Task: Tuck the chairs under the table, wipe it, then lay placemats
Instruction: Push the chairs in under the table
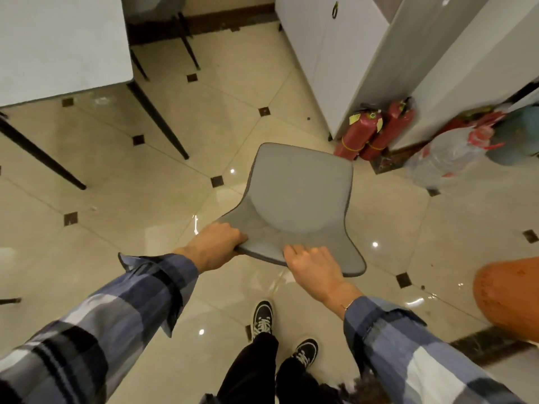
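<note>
Grey padded chair (294,196) — 2 hands are gripping its backrest top: left hand (215,243) clamping the corner, right hand (313,266) beside it; looks stiff, light enough to drag.

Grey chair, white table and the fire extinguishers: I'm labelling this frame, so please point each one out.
grey chair (300,185): head view, middle of the seat.
white table (58,45): head view, bare top near its corner.
fire extinguishers (360,131): head view, body of the left red cylinder.
</note>
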Demonstrator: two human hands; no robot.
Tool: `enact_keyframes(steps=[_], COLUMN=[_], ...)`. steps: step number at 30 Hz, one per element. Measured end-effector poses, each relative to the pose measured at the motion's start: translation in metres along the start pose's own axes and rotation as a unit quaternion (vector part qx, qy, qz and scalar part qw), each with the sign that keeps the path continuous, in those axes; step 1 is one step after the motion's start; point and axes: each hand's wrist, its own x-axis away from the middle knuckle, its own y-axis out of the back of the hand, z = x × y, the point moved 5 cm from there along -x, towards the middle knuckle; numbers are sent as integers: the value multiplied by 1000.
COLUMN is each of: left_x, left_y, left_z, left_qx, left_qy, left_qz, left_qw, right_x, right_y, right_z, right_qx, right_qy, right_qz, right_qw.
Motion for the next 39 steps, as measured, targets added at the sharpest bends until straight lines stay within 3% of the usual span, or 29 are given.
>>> enact_keyframes(steps=[8, 15, 21, 30, 39], left_x=[-34, -104, -158, -267, -371], left_y=[19, 60, 94, 158, 220], left_z=[39, 86, 133, 182, 224], left_qx=[9, -2, 47, 112, 119], left_qy=[65, 79, 96, 206, 301], left_qz=[-80, -123, -147, -214, -266], left_qw=[995, 989, 983, 948, 908], right_x=[-99, -179, -257, -403, -553], right_y=[8, 4, 4, 23, 37], right_z=[-53, -102, -140, -234, -323], right_qx=[51, 41, 31, 46, 92], right_qy=[128, 101, 141, 280, 377], right_qz=[-18, 6, -26, -83, -62], right_qw=[990, 994, 989, 955, 919])
